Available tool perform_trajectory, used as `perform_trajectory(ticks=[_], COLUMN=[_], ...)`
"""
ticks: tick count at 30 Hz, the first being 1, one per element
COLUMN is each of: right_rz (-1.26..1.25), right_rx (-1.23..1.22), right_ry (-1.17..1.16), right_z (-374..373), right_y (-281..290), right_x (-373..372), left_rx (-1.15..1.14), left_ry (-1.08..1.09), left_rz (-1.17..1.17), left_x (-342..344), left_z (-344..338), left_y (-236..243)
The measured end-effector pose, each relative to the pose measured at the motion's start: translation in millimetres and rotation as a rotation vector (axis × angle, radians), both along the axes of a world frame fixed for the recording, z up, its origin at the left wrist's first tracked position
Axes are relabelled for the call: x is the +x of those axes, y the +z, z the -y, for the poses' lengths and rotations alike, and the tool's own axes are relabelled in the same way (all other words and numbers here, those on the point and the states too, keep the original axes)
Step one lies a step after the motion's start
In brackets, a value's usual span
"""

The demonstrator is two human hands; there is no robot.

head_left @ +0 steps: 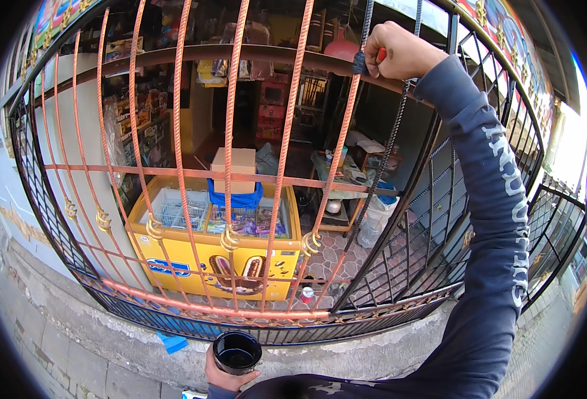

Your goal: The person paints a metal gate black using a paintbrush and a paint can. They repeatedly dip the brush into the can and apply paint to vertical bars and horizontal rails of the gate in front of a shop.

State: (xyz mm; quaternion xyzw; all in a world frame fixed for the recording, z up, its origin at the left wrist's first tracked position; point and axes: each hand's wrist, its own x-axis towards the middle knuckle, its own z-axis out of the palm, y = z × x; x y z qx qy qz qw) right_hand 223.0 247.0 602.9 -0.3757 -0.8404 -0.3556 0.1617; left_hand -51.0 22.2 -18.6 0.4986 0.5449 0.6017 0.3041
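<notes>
High at the upper right, my right hand (396,52) is closed round a paintbrush (381,56) whose red handle shows between the fingers. Its dark head (359,64) touches an upright twisted bar (348,110) of the metal grille. That bar is black above the brush and copper-orange below it. At the bottom, my left hand (220,374) grips a black cup (237,368) from the side, held upright with dark, shiny liquid inside. More copper-orange bars (230,113) stand to the left, and a black twisted bar (392,126) rises on the right.
Crossbars (220,174) run across the grille. Behind it stand a yellow chest freezer (207,272) with a cardboard box (235,161) on top, and a cluttered table (340,176). A concrete ledge (366,336) runs along the grille's foot, with a blue piece (172,343) on it.
</notes>
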Motion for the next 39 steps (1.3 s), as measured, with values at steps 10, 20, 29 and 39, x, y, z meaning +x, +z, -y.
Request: perform_trajectory(ticks=[10, 20, 29, 39], right_rz=[0.014, 0.033, -0.026, -0.03], right_rx=[0.082, -0.021, -0.064, -0.113], right_ry=[0.381, 0.111, 0.051, 0.118], right_z=[-10, -8, 22, -8], right_y=[-7, 5, 17, 20], right_x=[9, -15, -25, 24], left_rx=[0.027, 0.017, 0.009, 0.019], left_ry=[0.026, -0.004, 0.016, 0.044], left_rz=[0.059, 0.041, 0.073, 0.059], left_x=[-1, -2, -6, -9], left_z=[2, 4, 11, 18], left_y=[-4, -6, -8, -6])
